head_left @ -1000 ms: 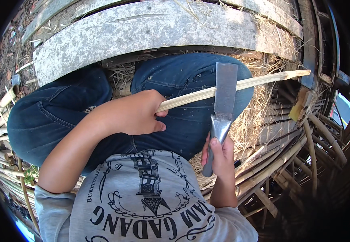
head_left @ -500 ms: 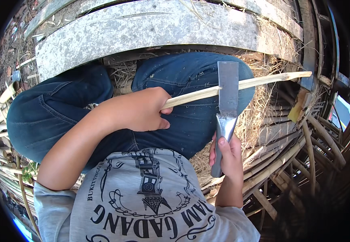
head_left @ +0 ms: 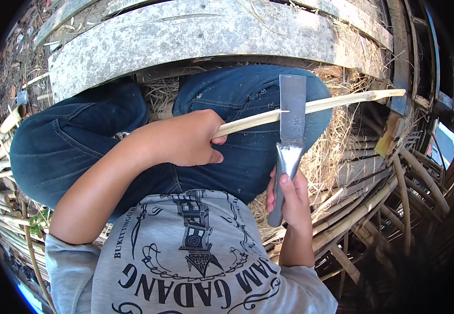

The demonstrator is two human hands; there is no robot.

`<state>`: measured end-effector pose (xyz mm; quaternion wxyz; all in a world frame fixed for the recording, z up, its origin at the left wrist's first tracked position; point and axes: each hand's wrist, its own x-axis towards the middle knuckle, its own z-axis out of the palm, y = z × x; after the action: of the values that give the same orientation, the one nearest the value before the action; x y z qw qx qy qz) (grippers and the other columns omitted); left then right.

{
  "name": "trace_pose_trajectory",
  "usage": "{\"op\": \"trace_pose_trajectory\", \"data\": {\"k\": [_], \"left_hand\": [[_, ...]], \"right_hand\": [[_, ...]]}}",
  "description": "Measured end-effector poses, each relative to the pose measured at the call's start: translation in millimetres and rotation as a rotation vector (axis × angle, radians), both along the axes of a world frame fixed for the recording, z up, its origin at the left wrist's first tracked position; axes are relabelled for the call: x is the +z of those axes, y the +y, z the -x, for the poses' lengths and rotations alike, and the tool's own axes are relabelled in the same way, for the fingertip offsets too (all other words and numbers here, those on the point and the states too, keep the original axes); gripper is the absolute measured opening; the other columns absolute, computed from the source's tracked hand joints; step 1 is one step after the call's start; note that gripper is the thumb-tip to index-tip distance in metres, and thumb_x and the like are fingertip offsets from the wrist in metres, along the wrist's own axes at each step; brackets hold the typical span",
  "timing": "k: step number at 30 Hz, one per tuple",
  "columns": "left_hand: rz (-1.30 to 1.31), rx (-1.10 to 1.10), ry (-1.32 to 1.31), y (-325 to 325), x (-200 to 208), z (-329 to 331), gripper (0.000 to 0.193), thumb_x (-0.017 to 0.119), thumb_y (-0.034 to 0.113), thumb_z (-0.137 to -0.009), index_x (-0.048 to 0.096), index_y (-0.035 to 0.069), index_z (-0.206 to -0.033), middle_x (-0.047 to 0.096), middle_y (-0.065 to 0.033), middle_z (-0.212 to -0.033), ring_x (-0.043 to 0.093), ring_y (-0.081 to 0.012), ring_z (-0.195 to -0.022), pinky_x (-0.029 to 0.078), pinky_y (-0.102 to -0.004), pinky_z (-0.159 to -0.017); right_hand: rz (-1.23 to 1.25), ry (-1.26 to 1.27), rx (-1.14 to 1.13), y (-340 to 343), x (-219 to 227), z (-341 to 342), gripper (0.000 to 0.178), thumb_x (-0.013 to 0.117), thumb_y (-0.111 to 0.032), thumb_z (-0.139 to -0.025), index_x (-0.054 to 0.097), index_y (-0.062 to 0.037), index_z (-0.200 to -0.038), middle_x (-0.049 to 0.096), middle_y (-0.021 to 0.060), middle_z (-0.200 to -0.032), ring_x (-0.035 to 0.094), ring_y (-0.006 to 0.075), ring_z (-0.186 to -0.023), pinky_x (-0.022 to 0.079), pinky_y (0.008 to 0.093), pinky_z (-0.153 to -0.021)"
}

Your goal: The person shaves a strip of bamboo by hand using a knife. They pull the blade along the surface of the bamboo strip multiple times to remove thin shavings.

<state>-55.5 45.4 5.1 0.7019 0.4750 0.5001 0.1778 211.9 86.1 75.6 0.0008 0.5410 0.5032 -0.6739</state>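
Observation:
My left hand (head_left: 198, 138) is closed around the near end of a pale split bamboo strip (head_left: 342, 100), which slants up to the right across my thigh. A knot shows close to its far end. In my right hand (head_left: 291, 196) is a broad-bladed knife (head_left: 293, 104) with a grey handle, held with the blade pointing away from me. The flat of the blade lies across the strip and covers part of it. A thin sliver stands at the blade's left edge.
A weathered wooden plank (head_left: 195, 36) spans the ground beyond my knees. Straw-like shavings (head_left: 331, 152) lie at the right, beside stacked bamboo poles (head_left: 357, 214). More cut bamboo pieces (head_left: 2, 209) are piled at the left.
The knife has shifted slightly left and away from me along the strip, towards my left hand. My left hand still grips the strip, a little higher in view.

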Motion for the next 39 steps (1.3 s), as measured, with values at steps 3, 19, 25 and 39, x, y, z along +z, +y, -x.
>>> {"op": "trace_pose_trajectory", "data": {"k": [3,19,25,39], "left_hand": [[0.003,0.02,0.0,2,7,2,0.042,0.075,0.009,-0.079,0.035,0.004,-0.068,0.04,-0.005,-0.058,0.041,-0.0165,-0.055,0.04,-0.0364,-0.056],[-0.009,0.02,-0.002,5,12,-2,0.042,0.078,0.012,-0.078,0.038,0.004,-0.07,0.043,-0.004,-0.059,0.043,-0.0158,-0.057,0.04,-0.0357,-0.057],[-0.018,0.018,0.014,0,7,-3,0.041,0.077,0.011,-0.078,0.038,0.004,-0.07,0.043,-0.0042,-0.059,0.043,-0.016,-0.057,0.04,-0.0357,-0.057],[-0.032,0.006,0.034,0,6,-2,0.041,0.077,0.011,-0.078,0.037,0.004,-0.069,0.042,-0.0042,-0.06,0.043,-0.0155,-0.057,0.04,-0.0354,-0.057]], "right_hand": [[0.008,0.093,-0.169,1,-4,3,0.033,0.046,-0.032,-0.102,0.046,0.0005,-0.106,0.052,0.0076,-0.061,0.05,0.012,-0.043,0.042,0.0243,-0.04],[0.05,0.189,-0.244,-8,-7,2,0.043,0.044,-0.044,-0.101,0.045,-0.0006,-0.106,0.049,0.0085,-0.057,0.047,0.0133,-0.038,0.041,0.0255,-0.037],[0.001,0.016,-0.037,-7,4,3,0.03,0.051,-0.03,-0.101,0.048,-0.0003,-0.104,0.052,0.0069,-0.061,0.05,0.0095,-0.045,0.041,0.0231,-0.041],[-0.048,-0.005,-0.025,-7,2,2,0.03,0.051,-0.028,-0.101,0.048,0.002,-0.106,0.052,0.0046,-0.058,0.049,0.0085,-0.042,0.041,0.0227,-0.04]]}}
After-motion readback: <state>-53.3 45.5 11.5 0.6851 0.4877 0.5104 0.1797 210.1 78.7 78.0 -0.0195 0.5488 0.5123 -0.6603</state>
